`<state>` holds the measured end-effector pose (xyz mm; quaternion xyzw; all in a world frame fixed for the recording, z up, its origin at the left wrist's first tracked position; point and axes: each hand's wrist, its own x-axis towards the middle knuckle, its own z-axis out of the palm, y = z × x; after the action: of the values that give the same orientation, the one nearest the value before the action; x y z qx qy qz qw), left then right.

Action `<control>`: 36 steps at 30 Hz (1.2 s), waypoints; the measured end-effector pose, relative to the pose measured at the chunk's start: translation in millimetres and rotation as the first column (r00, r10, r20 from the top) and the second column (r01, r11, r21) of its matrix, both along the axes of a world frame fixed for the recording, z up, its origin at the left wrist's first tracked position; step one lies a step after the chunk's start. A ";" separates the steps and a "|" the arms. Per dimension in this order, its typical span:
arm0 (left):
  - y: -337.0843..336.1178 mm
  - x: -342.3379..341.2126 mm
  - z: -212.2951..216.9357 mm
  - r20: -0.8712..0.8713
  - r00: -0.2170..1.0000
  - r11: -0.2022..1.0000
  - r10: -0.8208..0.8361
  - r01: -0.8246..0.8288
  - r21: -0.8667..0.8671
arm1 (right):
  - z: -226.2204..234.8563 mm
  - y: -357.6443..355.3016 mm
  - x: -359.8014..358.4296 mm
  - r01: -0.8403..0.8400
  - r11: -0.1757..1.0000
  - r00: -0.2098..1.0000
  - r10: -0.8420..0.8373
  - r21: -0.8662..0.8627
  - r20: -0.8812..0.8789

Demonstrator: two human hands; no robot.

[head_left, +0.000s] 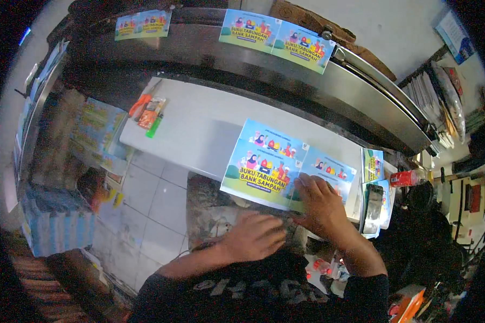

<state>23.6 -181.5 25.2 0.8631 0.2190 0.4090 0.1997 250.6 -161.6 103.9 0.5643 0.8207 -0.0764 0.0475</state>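
Both hands are bare and at the table's near side: my right hand (323,207) lies with bent fingers over the near part of the printed sheets (256,169), though I cannot tell whether my thumb grips from below. My left hand (256,236) hangs loosely curled just short of them, apart from the paper; its palm is hidden, so I cannot tell if it holds anything.

The sheets lie on the white table (183,121), overlapping, one showing beyond the other's far edge. To square them well, I should press lightly, keep fingers flat and bring the left hand to the opposite corner; a hard push could crease the paper.

Each sheet repeats a cover: cartoon figures, a bold two-line title in capitals that reads clearly, and smaller lines too fine for me. Right of them lies a phone (373,209), then a red-labelled bottle (407,178). Leftward sit an orange packet (151,112) and a green lighter (154,127). Matching prints (277,39) rest on the metal panel (194,54) beyond.
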 end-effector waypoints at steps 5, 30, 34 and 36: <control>-1.6 22.9 -5.6 -0.072 0.994 0.996 -0.088 0.089 0.008 | 26.8 25.7 20.9 -0.038 0.996 0.986 0.025 -0.082 -0.166; 38.5 28.6 27.1 -0.292 0.949 0.991 0.123 -0.132 -0.011 | 48.1 174.9 275.3 0.225 0.603 0.945 -0.325 0.766 -0.022; 35.2 15.6 19.8 -0.283 0.947 0.983 0.151 -0.174 -0.056 | 21.6 150.0 210.7 0.272 0.804 0.955 -0.292 0.528 -0.047; 28.9 7.9 7.1 -0.280 0.945 0.973 0.167 -0.204 -0.107 | 21.2 119.8 127.2 0.277 0.906 0.961 -0.256 0.320 -0.106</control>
<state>31.5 -152.7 32.3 0.8707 0.3513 0.2893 0.1863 377.7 -41.8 125.1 0.6683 0.7380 0.0395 -0.0844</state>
